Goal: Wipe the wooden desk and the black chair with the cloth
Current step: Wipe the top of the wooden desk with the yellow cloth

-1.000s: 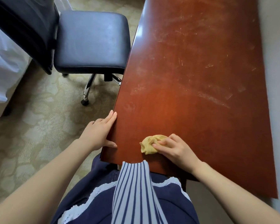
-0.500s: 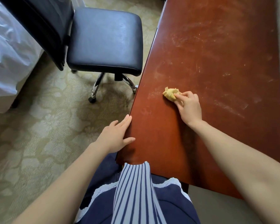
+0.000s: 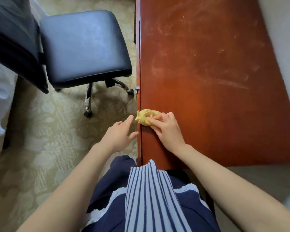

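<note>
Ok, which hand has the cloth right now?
The right hand, gripping the yellow cloth at the edge of the desk; the left hand is open beside it, holding nothing.

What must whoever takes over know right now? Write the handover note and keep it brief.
Right hand: its grip pinches the bunched yellow cloth and presses it on the wooden desk, at the left edge near the person.
Left hand: open, fingers straight, beside that edge over the carpet, holding nothing.
Black chair: left of the desk, no hand on it.
Done: wiping is under way on the near desk top.
Left: pale smears show across the far desk top; wipe those, then the chair.
</note>
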